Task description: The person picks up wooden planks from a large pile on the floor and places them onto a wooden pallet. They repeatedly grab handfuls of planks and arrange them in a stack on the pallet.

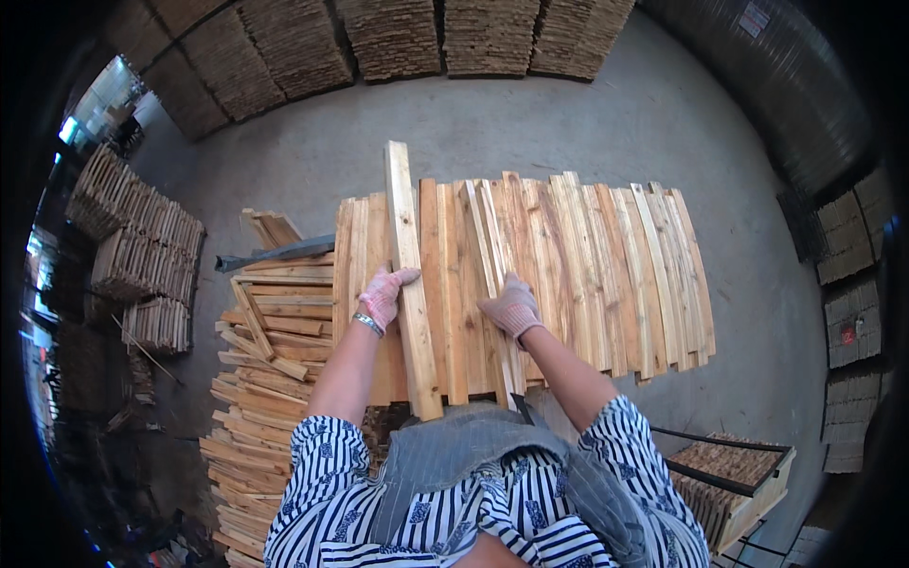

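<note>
My left hand (pixel 383 293), in a pale knitted glove with pink patches, is closed on a thick wooden plank (pixel 405 227). That plank is raised over the layer of boards (pixel 587 275) in front of me, its far end sticking out past them. Further right, my right hand (pixel 514 307), also gloved, is closed on a narrow wooden board (pixel 490 248), which appears tilted on its edge. Its fingertips are partly hidden. The boards under both hands lie side by side, pointing away from me, with uneven ends.
To the left, a heap of loose wooden strips (pixel 251 426) reaches toward me, with a dark grey bar (pixel 279 253) across its far part. Stacked lumber (pixel 398 38) lines the back; more stacks (pixel 147 237) stand left. A black-framed crate (pixel 724 483) is at the lower right.
</note>
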Action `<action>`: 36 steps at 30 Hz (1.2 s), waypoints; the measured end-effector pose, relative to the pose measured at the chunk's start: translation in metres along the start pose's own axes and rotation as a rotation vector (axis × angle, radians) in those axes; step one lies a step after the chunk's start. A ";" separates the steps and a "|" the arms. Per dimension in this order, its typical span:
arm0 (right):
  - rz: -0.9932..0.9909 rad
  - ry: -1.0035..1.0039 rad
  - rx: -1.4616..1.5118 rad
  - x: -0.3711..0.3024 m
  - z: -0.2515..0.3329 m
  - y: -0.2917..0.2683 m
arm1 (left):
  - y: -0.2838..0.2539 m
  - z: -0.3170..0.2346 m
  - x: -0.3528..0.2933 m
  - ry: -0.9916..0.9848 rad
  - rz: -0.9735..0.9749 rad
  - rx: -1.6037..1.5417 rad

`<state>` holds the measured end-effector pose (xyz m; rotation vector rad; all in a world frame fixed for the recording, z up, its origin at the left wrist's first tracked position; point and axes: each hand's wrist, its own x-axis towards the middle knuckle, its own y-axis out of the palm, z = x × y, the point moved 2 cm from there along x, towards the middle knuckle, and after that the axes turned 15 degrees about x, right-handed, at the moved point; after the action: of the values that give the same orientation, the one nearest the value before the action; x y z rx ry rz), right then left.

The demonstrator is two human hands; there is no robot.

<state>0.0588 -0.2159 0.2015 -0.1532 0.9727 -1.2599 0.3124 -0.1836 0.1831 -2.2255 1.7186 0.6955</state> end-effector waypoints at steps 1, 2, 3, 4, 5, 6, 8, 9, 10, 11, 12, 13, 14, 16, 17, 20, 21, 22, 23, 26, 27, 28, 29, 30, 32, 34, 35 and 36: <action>0.034 -0.009 -0.025 -0.003 0.000 0.005 | -0.001 0.000 -0.007 0.008 -0.012 0.003; 0.023 -0.024 -0.028 -0.005 -0.001 0.009 | 0.002 -0.004 -0.011 0.003 0.013 -0.050; 0.012 -0.040 -0.030 -0.006 -0.004 0.015 | 0.002 -0.008 -0.016 0.032 0.012 -0.057; -0.008 -0.065 -0.036 -0.003 -0.005 0.016 | 0.005 -0.013 -0.018 0.073 0.013 -0.070; -0.027 -0.098 -0.047 0.001 0.000 0.015 | 0.006 -0.020 -0.020 0.119 0.009 -0.089; 0.099 -0.117 0.023 0.003 -0.002 0.007 | 0.001 -0.028 -0.026 0.129 0.055 -0.106; 0.159 -0.156 -0.007 0.004 0.001 -0.013 | -0.003 -0.048 -0.042 0.287 -0.010 -0.067; 0.130 -0.211 -0.101 0.000 0.005 -0.022 | -0.003 -0.056 -0.049 0.360 -0.041 -0.044; 0.102 -0.264 -0.194 -0.009 0.013 -0.029 | -0.005 -0.061 -0.060 0.378 -0.066 -0.052; 0.024 -0.339 -0.334 -0.017 0.015 -0.029 | -0.007 -0.067 -0.067 0.403 -0.088 -0.059; -0.054 -0.413 -0.473 -0.024 0.014 -0.026 | -0.009 -0.073 -0.073 0.427 -0.110 -0.066; -0.136 -0.484 -0.616 -0.032 0.013 -0.026 | -0.010 -0.077 -0.080 0.459 -0.124 -0.047; -0.077 -0.407 -0.665 -0.040 0.013 -0.020 | -0.011 -0.081 -0.086 0.491 -0.138 -0.028; -0.001 -0.560 -0.662 -0.058 -0.011 0.000 | -0.010 -0.089 -0.103 0.566 -0.165 -0.027; 0.034 -0.645 -0.662 -0.068 -0.019 0.007 | -0.009 -0.093 -0.111 0.601 -0.184 -0.035; 0.054 -0.695 -0.489 -0.077 -0.020 0.010 | -0.016 -0.098 -0.132 0.669 -0.246 -0.009; 0.059 -0.712 -0.458 -0.078 -0.018 0.011 | -0.018 -0.099 -0.139 0.681 -0.265 -0.004; 0.135 -0.580 -0.338 -0.073 -0.017 0.012 | -0.016 -0.105 -0.145 0.702 -0.274 -0.003; 0.173 -0.538 -0.277 -0.069 -0.016 0.011 | -0.014 -0.110 -0.151 0.723 -0.282 0.000; 0.213 -0.427 -0.145 -0.054 -0.016 0.005 | -0.005 -0.123 -0.163 0.786 -0.241 0.009; 0.240 -0.402 -0.173 -0.053 -0.019 0.004 | 0.000 -0.127 -0.166 0.807 -0.239 0.017; 0.265 -0.386 -0.207 -0.053 -0.014 0.000 | 0.005 -0.132 -0.168 0.833 -0.235 0.017; 0.289 -0.367 -0.241 -0.052 -0.010 -0.006 | 0.011 -0.137 -0.170 0.858 -0.230 0.017; 0.300 -0.313 -0.227 -0.044 -0.002 -0.019 | 0.017 -0.141 -0.173 0.883 -0.223 0.016; 0.149 -0.435 0.016 -0.037 0.001 -0.051 | 0.037 -0.156 -0.177 0.901 -0.185 -0.007; 0.066 -0.581 0.271 -0.046 0.023 -0.096 | 0.055 -0.169 -0.171 0.958 -0.122 -0.028; 0.063 -0.669 0.404 -0.063 0.046 -0.122 | 0.064 -0.175 -0.168 0.975 -0.137 -0.004; 0.087 -0.757 0.583 -0.073 0.058 -0.141 | 0.080 -0.178 -0.162 1.009 -0.113 -0.009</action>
<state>-0.0026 -0.2262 0.3586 -0.1127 -0.0482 -1.2125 0.2434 -0.1528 0.4252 -2.8730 1.8759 -0.5789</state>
